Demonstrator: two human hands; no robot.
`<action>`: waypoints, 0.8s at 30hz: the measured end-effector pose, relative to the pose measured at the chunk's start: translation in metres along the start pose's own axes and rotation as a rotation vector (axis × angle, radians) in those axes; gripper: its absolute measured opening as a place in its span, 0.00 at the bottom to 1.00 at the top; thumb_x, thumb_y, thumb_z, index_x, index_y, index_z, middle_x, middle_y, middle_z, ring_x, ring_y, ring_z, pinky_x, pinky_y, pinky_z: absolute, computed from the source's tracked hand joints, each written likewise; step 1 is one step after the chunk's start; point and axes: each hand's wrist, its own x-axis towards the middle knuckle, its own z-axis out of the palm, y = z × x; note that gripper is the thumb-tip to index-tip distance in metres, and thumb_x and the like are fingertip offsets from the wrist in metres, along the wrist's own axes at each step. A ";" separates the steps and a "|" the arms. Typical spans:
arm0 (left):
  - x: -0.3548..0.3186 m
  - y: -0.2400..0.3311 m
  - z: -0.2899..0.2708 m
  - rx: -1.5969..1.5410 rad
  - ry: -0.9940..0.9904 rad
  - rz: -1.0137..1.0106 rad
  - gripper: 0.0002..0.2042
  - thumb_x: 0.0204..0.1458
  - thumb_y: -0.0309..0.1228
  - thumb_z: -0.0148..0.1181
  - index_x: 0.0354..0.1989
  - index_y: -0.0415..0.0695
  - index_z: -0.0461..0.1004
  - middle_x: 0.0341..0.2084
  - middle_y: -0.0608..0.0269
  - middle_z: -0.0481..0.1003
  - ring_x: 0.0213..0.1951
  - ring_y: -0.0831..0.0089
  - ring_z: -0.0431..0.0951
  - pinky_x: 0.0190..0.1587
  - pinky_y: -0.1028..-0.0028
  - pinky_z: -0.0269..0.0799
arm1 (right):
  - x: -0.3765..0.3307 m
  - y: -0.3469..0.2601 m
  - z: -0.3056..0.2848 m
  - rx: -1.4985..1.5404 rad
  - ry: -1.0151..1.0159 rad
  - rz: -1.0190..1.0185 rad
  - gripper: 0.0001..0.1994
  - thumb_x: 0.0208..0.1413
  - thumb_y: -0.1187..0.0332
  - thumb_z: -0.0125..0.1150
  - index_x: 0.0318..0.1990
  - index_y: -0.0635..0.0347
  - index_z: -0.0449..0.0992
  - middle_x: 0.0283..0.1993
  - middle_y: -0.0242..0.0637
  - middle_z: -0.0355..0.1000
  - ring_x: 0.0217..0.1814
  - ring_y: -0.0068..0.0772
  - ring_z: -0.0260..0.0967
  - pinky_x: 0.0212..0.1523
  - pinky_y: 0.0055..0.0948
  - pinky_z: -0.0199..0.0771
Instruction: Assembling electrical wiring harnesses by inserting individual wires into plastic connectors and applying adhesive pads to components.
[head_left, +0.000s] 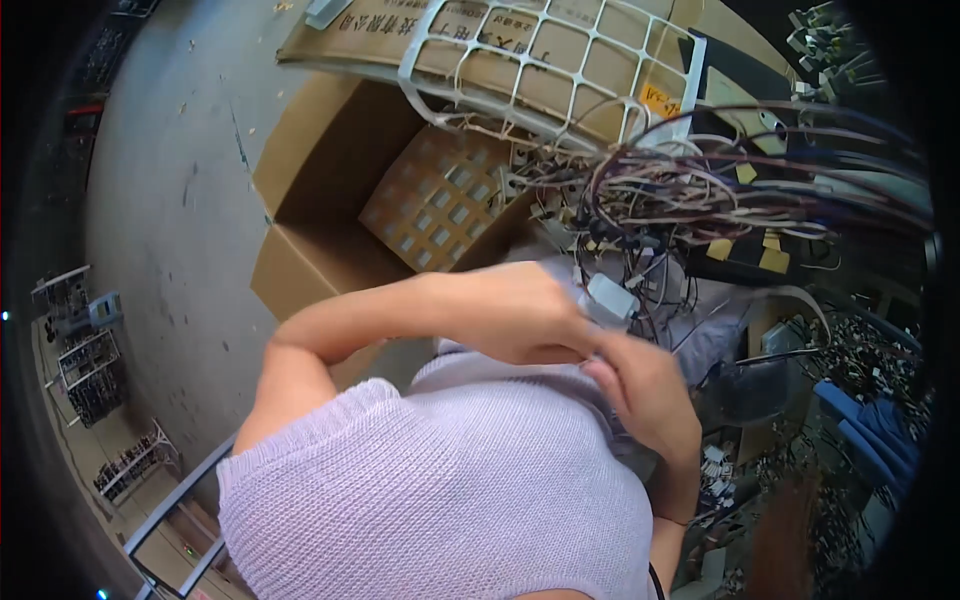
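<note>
Left grip [525, 312] and right grip [645, 390]: I have them meeting at the fingertips in front of the lilac knit top [500, 480]. Left fingers bent, right thumb and fingers drawn in toward them; contact area blurred and partly covered, so I cannot tell whether either pinches anything.

Left to right from my station: racks [88, 375] loaded with dark items stand on the grey floor [170, 200], a metal frame [180, 510] nearer, at lower left. Next, an open carton [310, 150], flaps spread; inside it, toward its right edge, a tan lattice panel [440, 205]. Beyond its far edge I log a printed cardboard box [345, 35], a white plastic grid [409, 66] overlapping its front.

Just past the carton's right edge: the cable bundle [665, 195], tangled at its left end, strands sweeping right. Below the tangle, a white block [612, 297] sits near both grips; I cannot confirm contact. Yellow tags [773, 260] lie right of the tangle. Farther right, a clear plastic bag [755, 390], then blue cloth [870, 435] beside a heap of small wired parts [880, 350].
</note>
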 end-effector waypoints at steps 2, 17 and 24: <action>-0.028 -0.016 -0.049 -0.385 0.022 -0.157 0.07 0.49 0.29 0.63 0.37 0.44 0.78 0.25 0.59 0.76 0.28 0.65 0.77 0.30 0.70 0.73 | 0.013 -0.001 -0.006 0.168 -0.381 -0.068 0.08 0.58 0.65 0.54 0.40 0.59 0.71 0.32 0.46 0.71 0.35 0.51 0.71 0.35 0.42 0.70; 0.009 -0.263 -0.183 0.876 0.937 -0.853 0.28 0.51 0.54 0.54 0.47 0.39 0.63 0.38 0.43 0.72 0.39 0.48 0.76 0.39 0.55 0.74 | 0.357 0.072 0.027 -0.392 0.707 -0.243 0.12 0.59 0.68 0.47 0.40 0.68 0.72 0.62 0.54 0.62 0.68 0.50 0.56 0.67 0.44 0.54; -0.031 -0.295 -0.220 0.470 0.959 -0.567 0.25 0.58 0.52 0.43 0.48 0.39 0.66 0.29 0.51 0.74 0.32 0.56 0.76 0.34 0.60 0.71 | 0.355 0.063 0.027 -0.390 0.703 -0.198 0.14 0.56 0.71 0.43 0.44 0.68 0.73 0.60 0.50 0.66 0.65 0.46 0.62 0.66 0.40 0.58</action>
